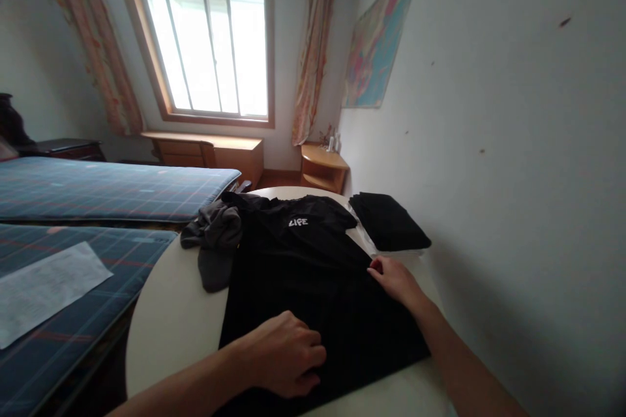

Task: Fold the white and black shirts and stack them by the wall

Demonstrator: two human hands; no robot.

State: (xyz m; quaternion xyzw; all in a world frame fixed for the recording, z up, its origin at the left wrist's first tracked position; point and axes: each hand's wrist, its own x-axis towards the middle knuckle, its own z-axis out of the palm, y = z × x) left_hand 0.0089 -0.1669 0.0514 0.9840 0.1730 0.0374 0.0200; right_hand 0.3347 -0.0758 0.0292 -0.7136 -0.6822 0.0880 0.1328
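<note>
A black T-shirt (303, 287) lies spread on a round white table (161, 313), its collar end toward the window and a white print near the collar. With finger and thumb, my right hand (394, 279) pinches the shirt's right edge. My left hand (286, 355) is over the lower part of the shirt, fingers curled in and closed; what they hold, if anything, is hidden. Beside the shirt's left shoulder lies a crumpled grey garment (218, 228). At the far right of the table rests a stack of folded black cloth (388, 221) on something white.
Close along the right side runs a white wall (528, 208) with a map (381, 39) on it. To the left are mattresses (112, 189) in blue plaid, one with a paper sheet (53, 290) on it. A wooden desk (220, 143) and corner shelf (323, 158) stand near the window.
</note>
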